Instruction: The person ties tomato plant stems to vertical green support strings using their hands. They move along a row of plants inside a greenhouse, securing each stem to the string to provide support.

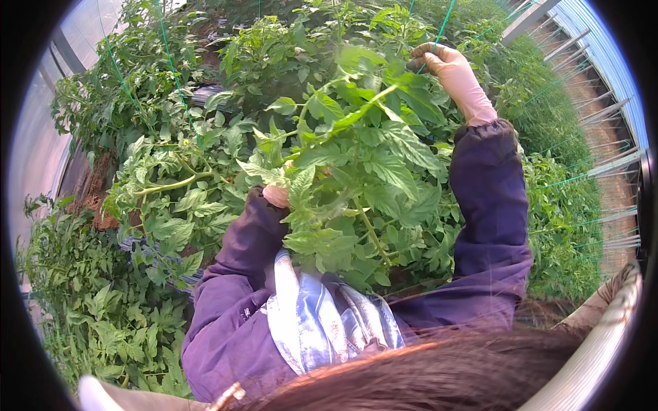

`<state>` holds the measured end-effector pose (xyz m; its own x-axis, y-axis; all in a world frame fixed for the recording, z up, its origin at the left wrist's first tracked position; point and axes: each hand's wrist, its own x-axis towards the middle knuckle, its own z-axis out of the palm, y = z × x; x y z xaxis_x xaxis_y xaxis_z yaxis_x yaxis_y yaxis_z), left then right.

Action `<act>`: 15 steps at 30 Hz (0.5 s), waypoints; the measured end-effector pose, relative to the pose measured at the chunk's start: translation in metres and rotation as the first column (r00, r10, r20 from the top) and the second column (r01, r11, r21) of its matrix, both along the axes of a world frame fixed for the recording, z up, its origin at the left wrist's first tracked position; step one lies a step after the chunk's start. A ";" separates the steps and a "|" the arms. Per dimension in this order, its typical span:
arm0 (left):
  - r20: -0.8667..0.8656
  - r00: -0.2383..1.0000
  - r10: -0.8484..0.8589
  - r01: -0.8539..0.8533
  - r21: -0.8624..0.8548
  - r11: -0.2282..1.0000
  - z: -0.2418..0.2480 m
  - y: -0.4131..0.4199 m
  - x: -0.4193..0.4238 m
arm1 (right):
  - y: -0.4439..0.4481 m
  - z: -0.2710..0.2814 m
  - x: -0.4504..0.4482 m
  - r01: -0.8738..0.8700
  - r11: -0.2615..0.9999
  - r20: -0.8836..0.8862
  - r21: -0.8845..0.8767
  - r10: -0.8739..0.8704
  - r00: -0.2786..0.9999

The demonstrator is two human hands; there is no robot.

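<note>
A green twine runs down to my right hand, which pinches it at the upper right. The glove on that hand is pale with darkened fingertips. In front of me stands a tomato plant, its leaves and bent stems filling the space between my arms. My left hand is in among this foliage, lower and to the left. Leaves hide its fingers, so what it holds cannot be told. To its left, a thick tomato stem leans sideways.
More green twines hang at the upper left. Tomato rows surround me, with plastic mulch film and bare soil at the left. Metal posts and the greenhouse's plastic wall stand at the right.
</note>
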<state>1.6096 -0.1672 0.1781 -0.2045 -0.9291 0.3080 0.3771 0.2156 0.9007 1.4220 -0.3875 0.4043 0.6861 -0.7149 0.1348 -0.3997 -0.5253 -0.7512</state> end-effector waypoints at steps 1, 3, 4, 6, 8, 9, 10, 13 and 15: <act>-0.152 0.987 0.051 -0.044 0.049 0.998 -0.005 0.003 0.007 | 0.006 -0.001 0.000 -0.008 0.998 0.062 0.057 0.005 0.998; -0.418 0.893 0.167 -0.118 0.140 0.983 -0.013 0.000 0.018 | 0.019 -0.006 -0.001 -0.059 0.991 0.153 0.116 0.041 0.987; -0.520 0.824 0.224 -0.151 0.179 0.972 -0.017 -0.009 0.022 | 0.029 -0.011 0.002 -0.101 0.988 0.185 0.113 0.078 0.980; -0.627 0.715 0.308 -0.208 0.229 0.951 -0.023 -0.029 0.030 | 0.048 -0.025 0.009 -0.175 0.975 0.209 0.139 0.143 0.967; -0.669 0.661 0.339 -0.228 0.251 0.941 -0.027 -0.051 0.031 | 0.055 -0.056 0.015 -0.192 0.947 0.217 0.258 0.137 0.967; -0.677 0.650 0.345 -0.231 0.257 0.939 -0.027 -0.060 0.031 | 0.058 -0.069 0.017 -0.177 0.946 0.193 0.270 0.126 0.973; -0.679 0.648 0.345 -0.229 0.259 0.938 -0.027 -0.070 0.030 | 0.063 -0.076 0.022 -0.118 0.956 0.003 0.270 0.121 0.993; -0.670 0.668 0.325 -0.206 0.253 0.945 -0.020 -0.098 0.020 | 0.062 -0.096 0.025 -0.278 0.813 -0.022 0.512 0.336 0.942; -0.664 0.679 0.315 -0.199 0.246 0.949 -0.016 -0.115 0.010 | 0.074 -0.095 0.027 -0.328 0.724 0.241 0.607 0.225 0.944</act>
